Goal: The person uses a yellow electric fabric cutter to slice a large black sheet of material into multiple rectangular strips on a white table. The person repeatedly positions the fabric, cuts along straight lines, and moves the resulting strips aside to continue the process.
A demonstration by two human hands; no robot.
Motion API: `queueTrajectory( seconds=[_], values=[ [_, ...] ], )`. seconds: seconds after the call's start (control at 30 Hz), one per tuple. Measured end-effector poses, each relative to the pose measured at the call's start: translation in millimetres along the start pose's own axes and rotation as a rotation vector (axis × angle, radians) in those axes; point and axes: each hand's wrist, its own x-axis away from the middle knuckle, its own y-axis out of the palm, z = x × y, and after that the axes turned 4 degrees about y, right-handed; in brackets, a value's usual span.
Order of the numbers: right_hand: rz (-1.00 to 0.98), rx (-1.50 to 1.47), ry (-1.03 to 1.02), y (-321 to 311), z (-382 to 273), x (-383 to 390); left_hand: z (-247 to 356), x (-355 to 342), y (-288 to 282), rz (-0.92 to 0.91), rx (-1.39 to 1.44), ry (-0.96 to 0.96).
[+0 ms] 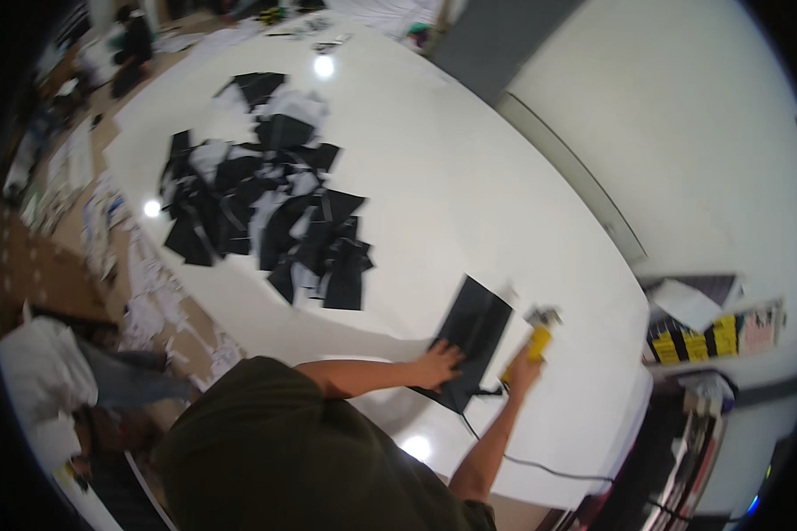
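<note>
A black rectangular sheet lies aslant on the white table, close in front of me. My left hand rests on its near part, fingers spread and pressing flat. To the right of the sheet, my right hand is wrapped around the yellow body of a corded power tool. The tool's metal head points away from me over the white surface; it is blurred, so its exact kind is unclear. A black cord runs from the tool's rear across the table to the right.
A loose heap of black and white cut pieces covers the table's left middle. Scraps litter the floor on the left. Someone in a light top is at the lower left. A shelf with papers stands at the right.
</note>
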Motion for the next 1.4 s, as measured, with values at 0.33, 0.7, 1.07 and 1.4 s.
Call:
queueTrajectory(
  seconds=[0.33,0.7,1.07,1.4],
  values=[
    [-0.022,-0.361,0.3,-62,170,37,-134,155,-186,0.423,-0.074,-0.571],
    [-0.191,-0.618,0.358,-19,166,33,-157,366,-287,0.289,-0.373,-1.406],
    [-0.076,-0.235,0.284,-21,140,19,-363,305,-348,0.636,-0.4,-1.183],
    [0.223,0.36,-0.326,-29,156,-57,-538,289,-412,0.695,-0.422,-1.209]
  ],
)
